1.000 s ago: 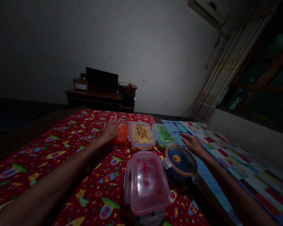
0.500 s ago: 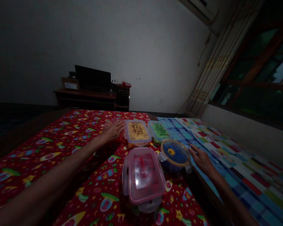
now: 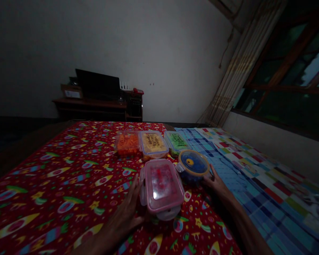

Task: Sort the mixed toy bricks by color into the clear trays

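A clear box with a pink-rimmed lid (image 3: 164, 187) lies nearest me; its contents look reddish. My left hand (image 3: 123, 212) is at its left side, fingers stretched and thumb apart, the fingertips close against the side clip. Behind it to the right is a round container with an orange-rimmed clear lid (image 3: 195, 163) and a blue inside. My right hand (image 3: 218, 186) rests at its right edge, thumb and fingers spread. Farther back in a row are a clear box of orange shreds (image 3: 127, 143), a box with a yellowish label (image 3: 154, 143) and one with a green label (image 3: 177, 141).
Everything rests on a red patterned cloth (image 3: 66, 170). A blue checked cloth (image 3: 202, 140) and a multicoloured patchwork cloth (image 3: 255, 164) lie to the right. A dark screen (image 3: 98, 84) stands on a desk (image 3: 93, 105) by the wall. A curtain (image 3: 236, 67) hangs beside the window.
My left hand has come back from the clear box of orange shreds to the pink-lidded box. My right hand stays by the round container. The view has shifted slightly.
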A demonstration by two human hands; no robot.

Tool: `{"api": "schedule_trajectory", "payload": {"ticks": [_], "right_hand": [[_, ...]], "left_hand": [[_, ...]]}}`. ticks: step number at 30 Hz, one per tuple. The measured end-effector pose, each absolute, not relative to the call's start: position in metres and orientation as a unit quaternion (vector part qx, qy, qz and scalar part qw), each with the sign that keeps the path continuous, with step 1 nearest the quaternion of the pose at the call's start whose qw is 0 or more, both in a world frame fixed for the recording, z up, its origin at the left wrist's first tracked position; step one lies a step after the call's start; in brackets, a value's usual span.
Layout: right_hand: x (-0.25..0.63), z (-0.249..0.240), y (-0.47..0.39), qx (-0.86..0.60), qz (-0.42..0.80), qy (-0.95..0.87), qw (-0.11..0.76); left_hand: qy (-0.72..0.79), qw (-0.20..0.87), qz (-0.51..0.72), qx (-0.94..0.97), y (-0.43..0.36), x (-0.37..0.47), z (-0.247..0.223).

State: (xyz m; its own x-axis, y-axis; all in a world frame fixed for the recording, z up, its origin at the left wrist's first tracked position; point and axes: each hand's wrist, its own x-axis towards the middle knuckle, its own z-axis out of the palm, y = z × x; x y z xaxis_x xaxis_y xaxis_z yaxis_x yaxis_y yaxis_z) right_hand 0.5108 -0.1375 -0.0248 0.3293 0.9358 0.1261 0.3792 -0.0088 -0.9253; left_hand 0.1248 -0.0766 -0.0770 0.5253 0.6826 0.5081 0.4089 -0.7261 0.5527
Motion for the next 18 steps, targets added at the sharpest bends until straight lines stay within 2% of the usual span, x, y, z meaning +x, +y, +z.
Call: {"api": "schedule_trajectory", "payload": {"ticks": [5, 11, 18], "right_hand": [[0.497, -0.028, -0.144, -0.554, 0.32, -0.564, 0.522], [0.49, -0.042, -0.127, -0.613, 0.256, -0.557, 0.499], [0.48, -0.033, -0.115, -0.632, 0.216, -0.548, 0.504]], "left_hand": [[0.274, 0.218, 0.411, 0.842, -0.074, 0.148, -0.074], [0.26, 0.207, 0.431, 0.839, -0.076, 0.155, -0.074], [0.257, 0.196, 0.405, 0.855, -0.069, 0.157, -0.078]]}}
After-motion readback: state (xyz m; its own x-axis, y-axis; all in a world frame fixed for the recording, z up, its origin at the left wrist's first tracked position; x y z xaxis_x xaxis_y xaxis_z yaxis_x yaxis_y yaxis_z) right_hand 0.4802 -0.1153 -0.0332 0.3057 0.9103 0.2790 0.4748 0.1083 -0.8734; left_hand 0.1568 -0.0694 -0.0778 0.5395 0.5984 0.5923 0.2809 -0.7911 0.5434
